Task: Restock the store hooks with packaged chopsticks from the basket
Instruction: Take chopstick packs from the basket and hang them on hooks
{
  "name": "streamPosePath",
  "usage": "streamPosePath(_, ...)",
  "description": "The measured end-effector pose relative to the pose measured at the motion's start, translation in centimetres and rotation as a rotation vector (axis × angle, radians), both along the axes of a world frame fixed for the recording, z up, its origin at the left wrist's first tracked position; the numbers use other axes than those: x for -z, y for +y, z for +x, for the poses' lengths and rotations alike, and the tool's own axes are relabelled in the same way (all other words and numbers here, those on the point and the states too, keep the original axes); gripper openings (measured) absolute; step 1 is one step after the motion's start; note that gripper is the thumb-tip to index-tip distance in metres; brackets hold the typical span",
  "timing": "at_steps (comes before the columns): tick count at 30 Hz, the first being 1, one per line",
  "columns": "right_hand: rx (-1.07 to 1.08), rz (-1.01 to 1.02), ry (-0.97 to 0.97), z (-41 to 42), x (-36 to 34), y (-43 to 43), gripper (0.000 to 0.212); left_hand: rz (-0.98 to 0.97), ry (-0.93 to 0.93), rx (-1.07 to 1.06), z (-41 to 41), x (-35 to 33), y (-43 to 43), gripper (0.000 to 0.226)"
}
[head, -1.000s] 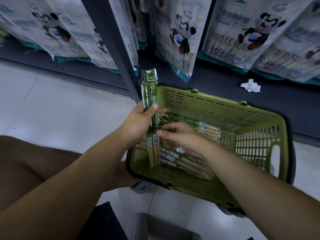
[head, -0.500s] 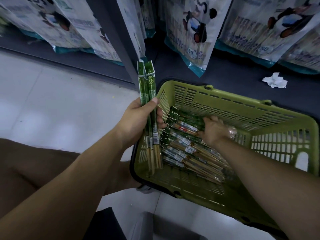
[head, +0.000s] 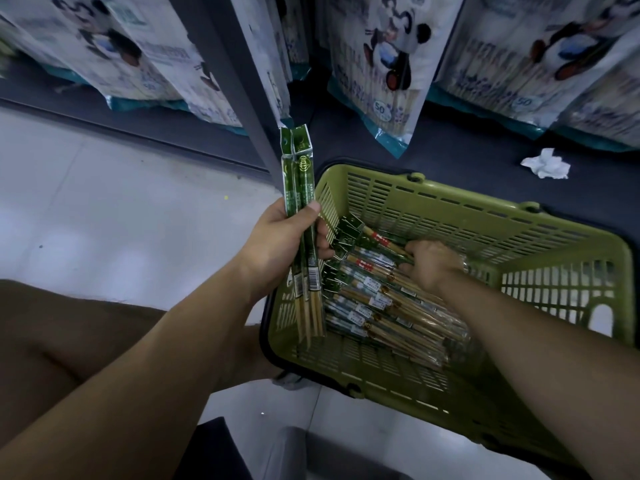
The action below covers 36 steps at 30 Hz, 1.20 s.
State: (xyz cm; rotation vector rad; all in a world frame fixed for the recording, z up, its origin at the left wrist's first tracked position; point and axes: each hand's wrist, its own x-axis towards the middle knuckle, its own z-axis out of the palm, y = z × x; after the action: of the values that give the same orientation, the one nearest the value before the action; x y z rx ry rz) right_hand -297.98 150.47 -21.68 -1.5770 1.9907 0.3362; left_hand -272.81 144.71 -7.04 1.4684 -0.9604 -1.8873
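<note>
Head view: a second ago the right hand (head: 429, 265) was up beside the left hand (head: 287, 237), touching the packs (head: 298, 188) held there. It has since gone into the basket (head: 450, 197), and now sits on the far end of the pile (head: 388, 299), fingers curled round one or more packs. How many it holds cannot be told. The left hand has kept its grip: thumb across the front, fingers behind, clamped on a small bundle of green packs standing upright just over the basket's near-left corner. The two hands are now apart.

This likely means the person is still gathering stock, adding to the bundle before any hanging starts. No hook shows in this frame, so none of these packs can be seen hung.

The basket is green with slotted walls and stands on the floor against the dark shelf base. It holds one layer-deep heap of chopstick packs lying roughly parallel, green headers toward the left hand; the near part of its bottom is bare. Panda bags (head: 381, 53) hang above, and a paper scrap (head: 547, 163) lies on the base.
</note>
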Motion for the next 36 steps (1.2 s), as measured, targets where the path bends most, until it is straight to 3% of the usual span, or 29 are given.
streamPosePath(4,0.166,-0.069,-0.244,0.1,-2.9,0.9,0.017,-0.083,-0.112,0.057,-0.3,0.0,0.4,0.010)
streamPosePath(10,0.358,-0.147,-0.781,4.0,-10.4,1.0,0.008,-0.150,-0.269,0.132,-0.4,0.6,1.2,0.029)
streamPosePath(13,0.362,-0.174,-0.899,6.4,-13.6,0.9,0.018,-0.127,-0.178,0.118,-1.2,0.0,1.8,0.070)
streamPosePath(16,0.380,-0.190,-0.976,8.3,-15.3,1.1,0.014,-0.116,0.005,0.073,-2.1,-0.6,2.0,0.068)
streamPosePath(20,0.364,-0.301,-0.926,9.9,-15.7,1.3,0.028,-0.107,-0.028,-0.018,-2.5,-0.9,1.9,0.041)
streamPosePath(23,0.392,-0.305,-0.994,10.6,-15.7,1.4,0.013,-0.131,-0.114,-0.085,-2.2,-0.8,1.6,0.009)
streamPosePath(26,0.483,-0.256,-1.076,10.3,-14.6,1.5,0.008,-0.127,-0.125,-0.112,-1.5,-0.8,1.0,0.012)
streamPosePath(31,0.489,-0.160,-0.751,6.1,-9.3,2.0,0.005,-0.115,-0.092,-0.119,-0.4,-1.2,0.0,0.007)
streamPosePath(36,0.394,-0.055,-0.408,2.0,-3.5,2.5,0.030,-0.126,-0.125,-0.069,0.4,-0.6,0.0,0.008)
